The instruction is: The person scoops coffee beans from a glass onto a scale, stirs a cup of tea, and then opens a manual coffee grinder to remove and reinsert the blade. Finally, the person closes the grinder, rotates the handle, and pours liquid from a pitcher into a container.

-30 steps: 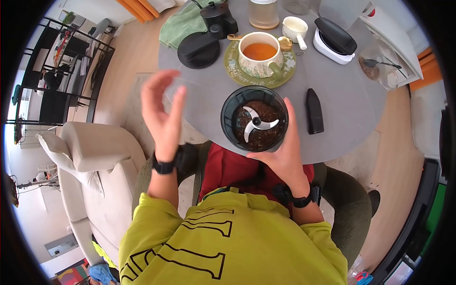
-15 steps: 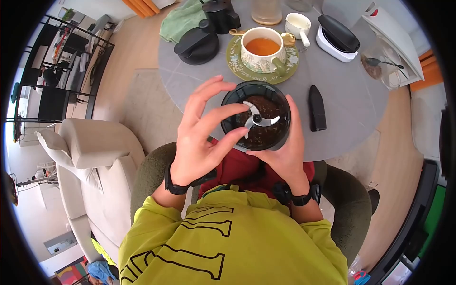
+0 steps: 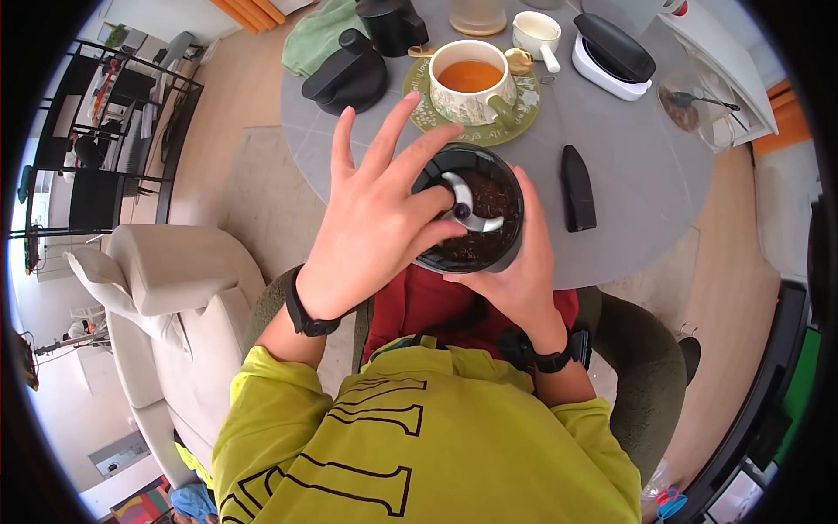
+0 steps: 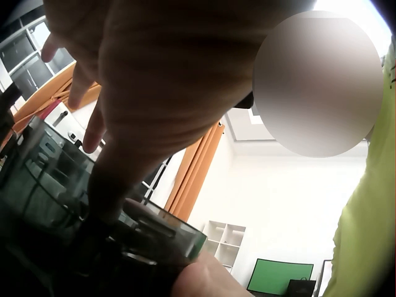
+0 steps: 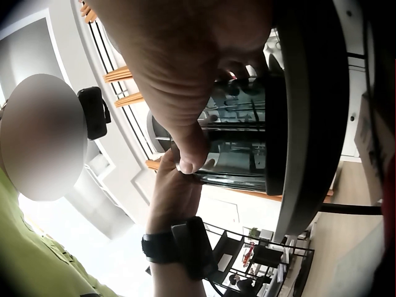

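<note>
My right hand (image 3: 529, 266) grips a clear dark-tinted grinder cup (image 3: 503, 258) from its right side, thumb along the near wall. Dark brown grounds (image 3: 494, 194) lie inside, round a curved metal blade (image 3: 487, 224) with a black hub. From the left, my left hand (image 3: 371, 214) reaches over the rim. Its thumb and index finger pinch the blade at the hub, while the other fingers spread above the rim. The right wrist view shows the cup's wall (image 5: 238, 158) behind my right thumb. In the left wrist view the fingertips inside the cup are dark and hidden.
Beyond the cup, a mug (image 3: 471, 83) of amber drink sits on a green saucer (image 3: 513, 135). A black tapered object (image 3: 576, 190) lies to the right. Farther back are a black lid-like part (image 3: 346, 74), a green cloth (image 3: 319, 39), a small white pot (image 3: 534, 33) and a white-and-black case (image 3: 611, 65).
My left hand has come in from the left, over the cup, and now pinches the blade's hub. The right hand keeps its grip on the cup, with the cup nearly in place.
</note>
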Tool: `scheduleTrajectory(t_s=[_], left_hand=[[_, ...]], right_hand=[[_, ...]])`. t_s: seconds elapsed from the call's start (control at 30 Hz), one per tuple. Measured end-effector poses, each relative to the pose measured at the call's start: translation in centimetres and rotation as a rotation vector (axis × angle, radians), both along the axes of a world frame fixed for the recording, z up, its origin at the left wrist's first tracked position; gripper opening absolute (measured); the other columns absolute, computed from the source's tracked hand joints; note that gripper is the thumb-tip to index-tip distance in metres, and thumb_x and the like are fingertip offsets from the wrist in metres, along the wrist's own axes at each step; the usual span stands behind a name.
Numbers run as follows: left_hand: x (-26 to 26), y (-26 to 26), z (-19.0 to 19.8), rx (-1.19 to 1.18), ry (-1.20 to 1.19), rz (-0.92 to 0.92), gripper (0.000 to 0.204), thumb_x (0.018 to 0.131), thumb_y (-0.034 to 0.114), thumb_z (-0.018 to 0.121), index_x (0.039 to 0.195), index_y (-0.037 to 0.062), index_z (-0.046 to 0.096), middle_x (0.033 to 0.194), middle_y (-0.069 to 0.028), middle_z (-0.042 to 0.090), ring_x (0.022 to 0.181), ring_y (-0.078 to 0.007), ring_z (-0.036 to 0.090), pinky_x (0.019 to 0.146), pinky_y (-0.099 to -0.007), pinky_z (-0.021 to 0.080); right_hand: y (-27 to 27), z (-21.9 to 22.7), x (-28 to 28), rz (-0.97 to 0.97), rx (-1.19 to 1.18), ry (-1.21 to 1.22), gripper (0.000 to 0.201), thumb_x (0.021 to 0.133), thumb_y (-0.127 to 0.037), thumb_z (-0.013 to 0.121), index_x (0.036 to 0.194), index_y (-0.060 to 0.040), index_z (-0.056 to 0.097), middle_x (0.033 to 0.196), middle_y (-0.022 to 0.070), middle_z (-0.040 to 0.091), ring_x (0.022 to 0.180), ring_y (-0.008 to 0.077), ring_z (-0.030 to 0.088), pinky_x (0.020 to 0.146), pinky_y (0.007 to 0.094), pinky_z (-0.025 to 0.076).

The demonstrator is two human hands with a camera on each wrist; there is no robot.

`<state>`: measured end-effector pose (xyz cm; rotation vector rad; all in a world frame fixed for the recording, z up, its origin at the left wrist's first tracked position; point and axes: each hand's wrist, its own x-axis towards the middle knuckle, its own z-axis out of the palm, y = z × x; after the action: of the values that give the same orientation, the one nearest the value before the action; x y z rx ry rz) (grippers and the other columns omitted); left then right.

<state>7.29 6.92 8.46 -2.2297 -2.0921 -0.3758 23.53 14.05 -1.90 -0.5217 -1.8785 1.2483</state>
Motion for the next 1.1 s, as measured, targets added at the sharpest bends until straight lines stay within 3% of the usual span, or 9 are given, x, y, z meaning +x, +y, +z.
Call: scheduleTrajectory(t_s=[0.13,0.2,0.33,0.5,0.83,0.93,1.03,1.1], left_hand=[[0.2,0.4,0.0,0.042,-0.049,-0.011,0.023,0.068,0.025,0.075,0.088,0.0146,0.07,0.135,-0.0053,0.049,0.137,-0.0328,0.031,0.109,-0.0589,0.016],[-0.5,0.4,0.1,0.001,0.057,-0.097,0.028,0.069,0.027,0.075,0.093,0.0151,0.069,0.133,-0.0046,0.051,0.135,-0.0318,0.033,0.109,-0.0583,0.017],[-0.7,1.2,0.3,-0.039,0.087,-0.117,0.031,0.068,0.025,0.074,0.097,0.0163,0.069,0.131,-0.0037,0.053,0.134,-0.0314,0.035,0.108,-0.0586,0.019],[-0.9,1.5,1.2,-0.026,-0.039,-0.146,0.027,0.065,0.02,0.074,0.092,0.0147,0.07,0.13,-0.0037,0.054,0.134,-0.0314,0.036,0.108,-0.0575,0.02],[-1.1,2.5,1.0,-0.077,0.059,-0.192,0.024,0.067,0.018,0.073,0.091,0.0134,0.07,0.129,-0.0035,0.054,0.134,-0.032,0.037,0.109,-0.0571,0.02],[-0.8,2.3,1.1,0.046,0.01,-0.157,0.024,0.068,0.018,0.073,0.091,0.0132,0.07,0.127,-0.0034,0.055,0.133,-0.0314,0.037,0.109,-0.0567,0.02],[-1.0,1.9,1.7,0.012,-0.008,-0.198,0.024,0.067,0.016,0.073,0.091,0.0131,0.07,0.116,-0.0024,0.058,0.126,-0.0288,0.044,0.108,-0.0557,0.023],[-1.4,1.9,1.5,-0.039,0.001,-0.263,0.025,0.066,0.015,0.072,0.091,0.0126,0.07,0.1,-0.0008,0.06,0.115,-0.0258,0.051,0.108,-0.0543,0.026]], right_hand=[[0.2,-0.1,0.1,-0.013,-0.006,-0.008,0.108,0.057,-0.027,0.089,0.141,0.0012,0.028,0.137,0.0205,0.042,0.124,0.0365,0.046,0.101,0.0425,0.04],[0.2,-0.1,0.1,-0.013,-0.004,-0.025,0.108,0.057,-0.027,0.089,0.141,0.0012,0.028,0.137,0.0205,0.042,0.123,0.0365,0.047,0.101,0.0426,0.04],[0.2,-0.3,0.1,-0.019,0.012,-0.022,0.11,0.056,-0.03,0.089,0.142,0.0009,0.027,0.138,0.0206,0.041,0.124,0.0367,0.046,0.101,0.0427,0.04],[0.3,-0.5,0.1,-0.02,0.006,-0.01,0.112,0.055,-0.03,0.09,0.142,0.0001,0.027,0.139,0.0203,0.041,0.124,0.0366,0.045,0.101,0.0429,0.04],[0.3,-0.6,0.1,-0.021,0.031,-0.012,0.114,0.053,-0.032,0.09,0.143,-0.0005,0.026,0.14,0.0205,0.039,0.125,0.0378,0.044,0.101,0.0435,0.039],[0.3,-0.6,0.0,-0.02,0.028,0.0,0.114,0.053,-0.032,0.09,0.143,-0.0004,0.026,0.139,0.0206,0.04,0.124,0.0379,0.044,0.101,0.0435,0.04],[0.3,-0.5,0.0,-0.019,0.036,0.0,0.114,0.053,-0.032,0.09,0.143,-0.0003,0.026,0.139,0.0207,0.04,0.124,0.0379,0.044,0.101,0.0434,0.04],[0.4,-0.4,0.0,-0.022,0.042,-0.006,0.114,0.053,-0.033,0.09,0.142,-0.0002,0.027,0.139,0.0207,0.041,0.124,0.0378,0.045,0.101,0.0433,0.04]])
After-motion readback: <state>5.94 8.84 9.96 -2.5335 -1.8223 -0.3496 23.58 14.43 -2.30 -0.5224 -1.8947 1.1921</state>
